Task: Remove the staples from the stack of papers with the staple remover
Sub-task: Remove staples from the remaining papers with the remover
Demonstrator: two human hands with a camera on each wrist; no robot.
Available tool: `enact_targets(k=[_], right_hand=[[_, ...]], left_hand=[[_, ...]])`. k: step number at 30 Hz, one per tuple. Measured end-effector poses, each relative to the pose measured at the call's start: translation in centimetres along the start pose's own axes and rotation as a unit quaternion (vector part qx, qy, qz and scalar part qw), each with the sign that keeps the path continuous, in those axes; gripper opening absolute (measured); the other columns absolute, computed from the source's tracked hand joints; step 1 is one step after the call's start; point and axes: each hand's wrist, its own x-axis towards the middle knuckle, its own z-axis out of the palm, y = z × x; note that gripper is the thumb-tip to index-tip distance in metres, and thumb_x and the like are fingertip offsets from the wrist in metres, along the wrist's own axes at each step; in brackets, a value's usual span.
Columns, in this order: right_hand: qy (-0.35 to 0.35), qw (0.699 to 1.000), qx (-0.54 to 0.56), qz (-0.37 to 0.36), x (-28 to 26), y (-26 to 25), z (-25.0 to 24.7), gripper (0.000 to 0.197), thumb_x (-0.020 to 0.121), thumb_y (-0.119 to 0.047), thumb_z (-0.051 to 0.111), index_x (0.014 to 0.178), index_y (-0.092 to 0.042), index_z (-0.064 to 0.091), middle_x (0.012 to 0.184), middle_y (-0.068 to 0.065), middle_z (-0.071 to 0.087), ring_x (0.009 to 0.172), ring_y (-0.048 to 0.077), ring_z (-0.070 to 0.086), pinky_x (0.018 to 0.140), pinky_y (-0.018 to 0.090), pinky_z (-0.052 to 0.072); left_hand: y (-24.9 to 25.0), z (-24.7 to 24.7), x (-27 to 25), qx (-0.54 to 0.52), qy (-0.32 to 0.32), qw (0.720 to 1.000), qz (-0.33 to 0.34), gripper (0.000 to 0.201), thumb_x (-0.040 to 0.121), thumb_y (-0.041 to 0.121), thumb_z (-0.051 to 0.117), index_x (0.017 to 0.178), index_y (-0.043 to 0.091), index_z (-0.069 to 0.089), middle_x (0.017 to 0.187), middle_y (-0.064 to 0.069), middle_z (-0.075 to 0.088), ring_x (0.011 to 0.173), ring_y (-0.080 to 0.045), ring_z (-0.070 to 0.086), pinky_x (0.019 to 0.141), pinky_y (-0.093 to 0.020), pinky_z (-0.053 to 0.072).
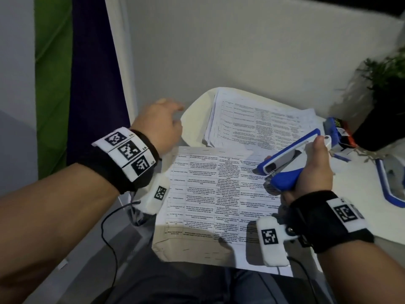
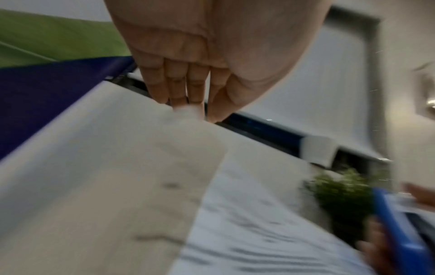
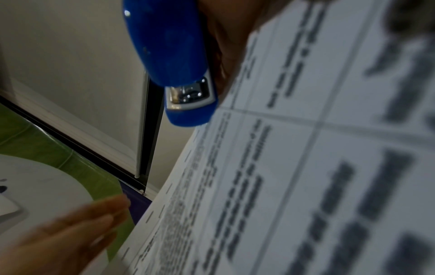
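A printed stack of papers [image 1: 210,200] lies in front of me, with rows of small staples along its far edge [image 1: 208,150] and its near edge. My right hand [image 1: 313,172] grips a blue and white staple remover [image 1: 289,165] above the right side of the sheet, nose pointing left. The right wrist view shows the tool's metal nose [image 3: 188,93] just off the paper [image 3: 306,167]. My left hand [image 1: 160,123], blurred, hovers open at the stack's far left corner. Its fingers [image 2: 179,89] are straight above the paper's corner [image 2: 141,167]; contact cannot be told.
A second, looser pile of printed sheets [image 1: 258,121] lies behind the stack. A blue staple box [image 1: 337,132] and a potted plant [image 1: 381,102] stand at the right, with a blue-rimmed tray [image 1: 392,185] near the right edge. A white wall [image 1: 241,51] rises behind.
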Motion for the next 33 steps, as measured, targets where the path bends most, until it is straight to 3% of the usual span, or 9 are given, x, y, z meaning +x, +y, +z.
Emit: enact_targets(k=[6,9,12,16,18,21,24,29,33], right_hand=[[0.005,1.000,-0.002,0.009,-0.5,-0.1,0.4,0.031,0.095,-0.060,0.044,0.094,-0.033,0.058,0.090,0.010,0.068,0.058,0.030,0.059,0.056,0.036,0.044],[0.006,1.000,0.016,0.008,-0.7,-0.3,0.4,0.028,0.096,-0.058,0.043,0.090,-0.035,0.057,0.084,0.004,0.072,0.060,0.029,0.065,0.055,0.036,0.048],[0.020,0.997,0.076,-0.006,-0.3,-0.4,0.0,0.026,0.098,-0.053,0.043,0.092,-0.033,0.057,0.072,-0.009,0.075,0.066,0.016,0.073,0.057,0.033,0.057],[0.035,0.987,0.154,0.001,0.1,-0.5,-0.4,0.051,0.093,-0.062,0.046,0.127,-0.027,0.061,0.116,0.005,0.072,0.103,0.029,0.070,0.091,0.050,0.054],[0.038,0.986,0.165,0.000,0.4,-0.5,-0.6,0.058,0.092,-0.064,0.044,0.133,-0.025,0.058,0.122,0.005,0.069,0.106,0.030,0.068,0.092,0.052,0.053],[0.023,0.986,0.164,-0.003,0.4,-0.5,-0.6,0.054,0.094,-0.061,0.043,0.130,-0.025,0.059,0.117,0.006,0.071,0.102,0.029,0.070,0.090,0.051,0.054],[0.020,0.987,0.162,0.007,0.4,-0.4,-0.6,0.051,0.094,-0.060,0.046,0.127,-0.025,0.059,0.114,0.006,0.072,0.100,0.031,0.071,0.093,0.055,0.052],[0.017,0.986,0.168,0.008,0.9,0.1,-0.9,0.062,0.088,-0.064,0.052,0.140,-0.029,0.049,0.119,0.005,0.070,0.102,0.033,0.070,0.095,0.060,0.049],[0.012,0.986,0.168,0.002,1.1,0.1,-1.1,0.057,0.089,-0.064,0.049,0.132,-0.026,0.057,0.119,0.006,0.070,0.106,0.032,0.069,0.097,0.057,0.049]], left_hand=[[4.5,4.1,-3.0,0.146,-0.186,0.964,0.124,0.054,0.091,0.050,0.049,0.137,0.024,0.040,0.134,0.003,0.045,0.122,-0.019,0.042,0.101,-0.036,0.036],[4.4,5.0,-3.3,0.169,-0.172,0.962,0.128,0.053,0.088,0.053,0.051,0.133,0.028,0.042,0.124,0.006,0.049,0.117,-0.018,0.044,0.097,-0.035,0.033],[4.0,5.0,-3.5,0.115,-0.116,0.973,0.162,0.032,0.090,0.039,0.055,0.121,0.031,0.054,0.111,0.009,0.054,0.107,-0.016,0.048,0.088,-0.032,0.032],[3.5,5.1,-3.9,0.109,-0.105,0.946,0.286,0.033,0.077,0.000,0.059,0.102,0.017,0.071,0.088,-0.003,0.064,0.079,-0.030,0.058,0.063,-0.032,0.036],[3.2,5.1,-3.9,0.119,-0.100,0.932,0.328,0.039,0.067,-0.005,0.060,0.099,0.013,0.072,0.082,-0.006,0.064,0.069,-0.031,0.058,0.054,-0.034,0.043],[3.9,5.2,-4.2,0.177,-0.167,0.923,0.297,0.058,0.083,-0.003,0.052,0.135,0.021,0.050,0.111,-0.004,0.058,0.095,-0.029,0.052,0.071,-0.037,0.042],[4.5,5.6,-4.7,0.254,-0.176,0.904,0.294,0.062,0.093,0.006,0.039,0.148,0.025,0.020,0.128,0.001,0.041,0.113,-0.024,0.041,0.085,-0.035,0.037],[4.7,5.7,-4.6,0.299,-0.179,0.888,0.301,0.058,0.095,0.010,0.035,0.148,0.025,0.018,0.128,0.001,0.039,0.113,-0.023,0.040,0.087,-0.035,0.038],[4.7,5.8,-5.1,0.283,-0.165,0.899,0.290,0.055,0.093,0.010,0.042,0.145,0.023,0.030,0.122,-0.001,0.047,0.109,-0.025,0.046,0.084,-0.037,0.042]])
